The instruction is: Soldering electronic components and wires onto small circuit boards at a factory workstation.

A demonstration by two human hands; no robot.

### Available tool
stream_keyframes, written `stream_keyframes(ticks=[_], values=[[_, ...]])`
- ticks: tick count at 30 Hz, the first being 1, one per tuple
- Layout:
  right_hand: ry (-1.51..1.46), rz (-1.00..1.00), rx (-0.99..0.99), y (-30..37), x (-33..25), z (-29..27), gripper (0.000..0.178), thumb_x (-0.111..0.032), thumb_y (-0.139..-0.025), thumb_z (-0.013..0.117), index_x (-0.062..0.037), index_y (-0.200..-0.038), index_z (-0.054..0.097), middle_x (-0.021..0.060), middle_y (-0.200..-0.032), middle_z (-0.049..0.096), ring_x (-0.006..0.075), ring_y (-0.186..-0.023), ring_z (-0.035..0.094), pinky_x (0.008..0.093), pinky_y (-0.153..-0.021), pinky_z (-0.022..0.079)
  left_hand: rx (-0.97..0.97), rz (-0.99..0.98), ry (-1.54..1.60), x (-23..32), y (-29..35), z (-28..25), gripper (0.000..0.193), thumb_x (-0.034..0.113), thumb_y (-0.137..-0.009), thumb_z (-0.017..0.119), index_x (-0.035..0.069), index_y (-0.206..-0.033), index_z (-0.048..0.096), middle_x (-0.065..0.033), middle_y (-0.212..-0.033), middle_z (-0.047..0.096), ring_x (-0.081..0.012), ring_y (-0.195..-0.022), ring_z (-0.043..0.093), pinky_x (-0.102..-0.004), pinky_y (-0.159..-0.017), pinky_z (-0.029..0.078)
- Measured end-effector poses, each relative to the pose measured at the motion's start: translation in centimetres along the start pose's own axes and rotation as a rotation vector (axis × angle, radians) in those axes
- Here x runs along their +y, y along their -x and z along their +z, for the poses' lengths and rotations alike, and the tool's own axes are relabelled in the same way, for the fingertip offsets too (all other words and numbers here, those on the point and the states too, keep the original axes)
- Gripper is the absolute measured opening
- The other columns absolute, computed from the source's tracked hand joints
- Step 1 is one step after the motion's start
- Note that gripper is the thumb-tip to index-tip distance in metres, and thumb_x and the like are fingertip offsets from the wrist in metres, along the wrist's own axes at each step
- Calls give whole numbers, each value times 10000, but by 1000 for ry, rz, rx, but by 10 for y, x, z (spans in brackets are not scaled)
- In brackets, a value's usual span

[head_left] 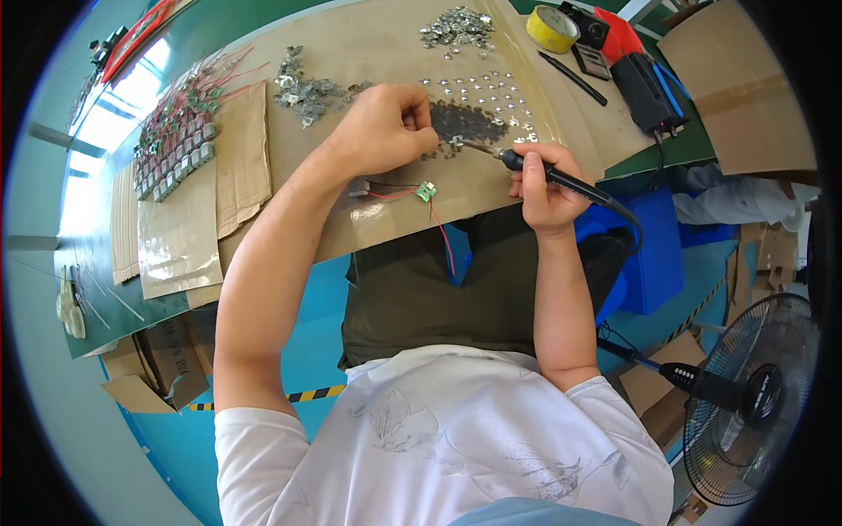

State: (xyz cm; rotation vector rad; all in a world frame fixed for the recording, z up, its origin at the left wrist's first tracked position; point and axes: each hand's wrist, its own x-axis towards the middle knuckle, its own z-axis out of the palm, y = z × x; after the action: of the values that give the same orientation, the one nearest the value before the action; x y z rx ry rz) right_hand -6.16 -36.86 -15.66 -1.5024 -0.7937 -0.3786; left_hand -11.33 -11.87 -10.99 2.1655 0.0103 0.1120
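Observation:
My right hand [551,188] grips the black handle of a soldering iron [574,184], its cord trailing to the right. The iron's tip touches or nearly touches a small shiny metal piece [456,140] at the edge of a dark patch [474,121] on the brown work surface. Just left of that piece, my left hand [386,127] is closed in a pinch; whatever sits between its fingertips is hidden. Nearer me, a small green circuit board [425,191] lies by the table edge, with a red wire hanging down and wires running left to a small grey part [359,187].
Loose metal pieces lie in piles at the back [458,31] and left [307,88]; several stand spaced apart [478,86]. Wired grey units [180,162] fill the left side. Yellow tape [553,29], a black pen [572,78] and a black box [646,92] sit right. A fan [754,394] stands lower right.

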Motion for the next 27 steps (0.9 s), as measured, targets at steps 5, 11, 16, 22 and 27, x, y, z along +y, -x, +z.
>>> stream_keyframes(ticks=[5,11,16,22,27], values=[[69,-27,-66,-6,-2,3,68,10,-888,683,5,-905,749,49,-697,652,93,-555,578,240,-522,434,-13,2,-14,-2,-2,-1,135,112,-722,730,-1,-756,665,-95,-672,662,-189,-624,625,-352,-610,514],[151,-153,-76,-14,1,-5,41,-50,-889,706,-53,-869,742,90,-754,711,209,-631,677,323,-586,528,-12,34,-66,-2,-12,5,133,113,-743,714,12,-734,628,-68,-621,578,-145,-606,552,-343,-575,462],[52,-184,-89,-8,10,3,31,-54,-873,696,-57,-893,719,68,-740,685,180,-599,646,311,-564,518,0,36,-34,-23,-6,6,139,54,-790,686,39,-711,573,26,-631,489,-77,-612,449,-297,-551,389],[32,-197,-44,-5,-3,1,41,-43,-868,724,-54,-855,687,60,-700,628,162,-495,552,301,-495,439,-23,-51,55,-18,-2,9,127,-7,-824,677,21,-736,591,38,-631,523,-41,-583,446,-249,-520,345],[7,-231,-32,-7,-4,4,38,-35,-873,699,-58,-902,709,32,-659,597,147,-480,508,301,-505,428,-27,-51,55,-20,-3,6,140,-20,-832,681,14,-737,583,39,-632,526,-39,-577,444,-246,-516,340]])
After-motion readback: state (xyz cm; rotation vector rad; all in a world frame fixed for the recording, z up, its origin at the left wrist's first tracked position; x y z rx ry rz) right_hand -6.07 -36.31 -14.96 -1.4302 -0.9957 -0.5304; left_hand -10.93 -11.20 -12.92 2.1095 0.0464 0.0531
